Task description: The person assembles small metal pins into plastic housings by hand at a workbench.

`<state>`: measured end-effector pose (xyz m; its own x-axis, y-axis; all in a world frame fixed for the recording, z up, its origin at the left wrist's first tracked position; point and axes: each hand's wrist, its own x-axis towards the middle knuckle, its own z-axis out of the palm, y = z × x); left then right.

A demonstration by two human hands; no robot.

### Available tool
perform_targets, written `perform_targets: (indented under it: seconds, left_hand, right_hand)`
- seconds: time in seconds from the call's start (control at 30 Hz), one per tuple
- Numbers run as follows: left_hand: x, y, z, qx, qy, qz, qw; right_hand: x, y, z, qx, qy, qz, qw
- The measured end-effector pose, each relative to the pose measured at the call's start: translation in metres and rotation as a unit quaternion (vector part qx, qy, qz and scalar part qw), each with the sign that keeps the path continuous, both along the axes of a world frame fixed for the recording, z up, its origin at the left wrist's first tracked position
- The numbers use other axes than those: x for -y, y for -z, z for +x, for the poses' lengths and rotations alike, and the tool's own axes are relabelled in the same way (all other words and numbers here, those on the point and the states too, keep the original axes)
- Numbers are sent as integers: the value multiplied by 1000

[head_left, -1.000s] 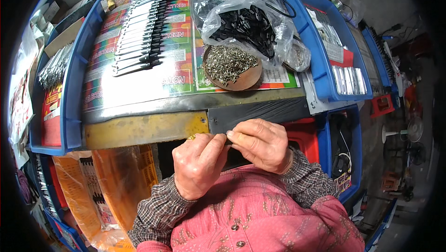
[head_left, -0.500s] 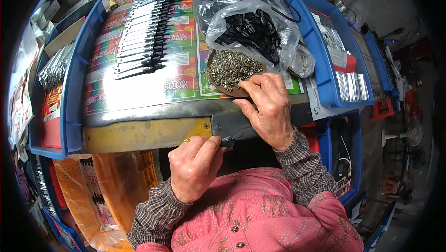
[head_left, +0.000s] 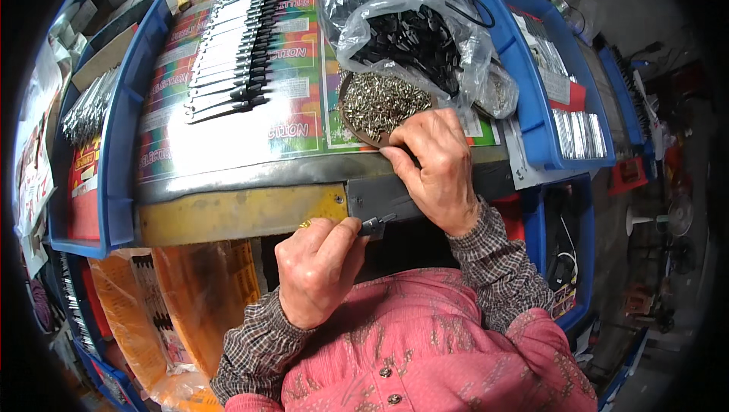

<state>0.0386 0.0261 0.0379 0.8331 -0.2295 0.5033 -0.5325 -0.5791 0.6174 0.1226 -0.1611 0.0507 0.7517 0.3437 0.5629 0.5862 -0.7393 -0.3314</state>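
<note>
My left hand [head_left: 319, 269] is closed in front of the table's edge. Between its thumb and forefinger it pinches a small black plastic part [head_left: 373, 227], whose slim end points to the right. My right hand [head_left: 434, 169] bends over the near rim of a round brown dish [head_left: 363, 137]. Its thumb and forefinger are drawn together; whatever lies between them is hidden. Small silvery metal pins [head_left: 383, 101] heap up in the dish. Behind it, a clear plastic bag [head_left: 351, 49] gapes around a pile of black plastic parts [head_left: 414, 44].
Long silvery pieces with black ends [head_left: 224, 70] lie in a row on the table's printed sheet [head_left: 288, 135]. Blue trays holding similar pieces flank it at left [head_left: 118, 176] and right [head_left: 524, 93]. An orange basket [head_left: 205, 298] stands below the table edge.
My right thumb has moved up toward the forefinger at the dish's rim, narrowing the gap. My left hand keeps the black part in nearly the same place.
</note>
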Motion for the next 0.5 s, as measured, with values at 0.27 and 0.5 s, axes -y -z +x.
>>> perform_targets:
  seconds: [0.27,0.5]
  left_hand:
    - [0,-6,-2,-25,-11,-22,999]
    - [-4,-9,-4,-100,5,-50,994]
  right_hand:
    - [3,-3,-2,-19,-7,21,1000]
    - [-2,-9,-21,-49,-61,112,991]
